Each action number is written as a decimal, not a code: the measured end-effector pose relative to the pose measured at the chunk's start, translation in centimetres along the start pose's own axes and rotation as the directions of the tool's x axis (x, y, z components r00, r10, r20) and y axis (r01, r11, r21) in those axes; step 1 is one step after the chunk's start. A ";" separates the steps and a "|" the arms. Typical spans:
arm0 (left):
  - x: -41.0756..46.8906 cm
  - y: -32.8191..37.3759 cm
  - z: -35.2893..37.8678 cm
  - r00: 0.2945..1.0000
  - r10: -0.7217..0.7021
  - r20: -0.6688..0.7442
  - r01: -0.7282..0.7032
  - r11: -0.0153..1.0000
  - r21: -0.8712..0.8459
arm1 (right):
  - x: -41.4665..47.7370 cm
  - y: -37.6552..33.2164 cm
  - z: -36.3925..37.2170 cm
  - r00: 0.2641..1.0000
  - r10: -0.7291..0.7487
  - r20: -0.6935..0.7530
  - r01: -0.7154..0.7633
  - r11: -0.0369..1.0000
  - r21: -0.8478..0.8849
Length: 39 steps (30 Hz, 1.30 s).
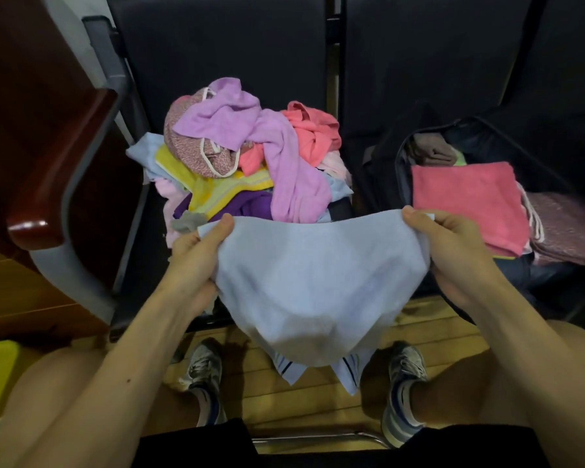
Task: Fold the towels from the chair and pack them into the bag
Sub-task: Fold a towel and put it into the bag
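The light blue towel [304, 282] is hanging in front of the chair [217, 62], sagging between two hands. The left hand [196, 251] is pinching one top corner and the right hand [453, 248] the other, fingers curled tight on the cloth. Unfolded towels [250, 157] are lying heaped on the seat; a folded pink towel [466, 201] is sitting in the open bag [379, 177] alongside.

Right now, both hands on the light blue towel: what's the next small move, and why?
Probably bring the hands together, folding the light blue towel in half. The left hand and right hand each pinch a top corner, the towel hangs spread between them, and it looks wider than the folded pink towel already in the bag.
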<state>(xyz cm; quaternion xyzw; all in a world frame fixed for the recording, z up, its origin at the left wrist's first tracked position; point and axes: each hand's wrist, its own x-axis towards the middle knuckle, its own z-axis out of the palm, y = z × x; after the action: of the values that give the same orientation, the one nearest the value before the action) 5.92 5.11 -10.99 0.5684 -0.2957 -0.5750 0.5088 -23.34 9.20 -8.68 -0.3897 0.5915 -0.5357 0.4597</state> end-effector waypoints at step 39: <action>-2.6 -3.9 5.6 0.871 0.205 0.446 -0.402 0.819 0.409 | -1.9 1.1 4.1 0.732 0.292 0.616 -0.425 0.902 0.078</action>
<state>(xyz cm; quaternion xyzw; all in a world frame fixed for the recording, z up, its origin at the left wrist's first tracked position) -0.79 7.33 -12.64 0.4993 -0.6130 -0.4902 0.3670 -18.84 9.97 -9.51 -0.3625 0.4222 -0.3483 0.7544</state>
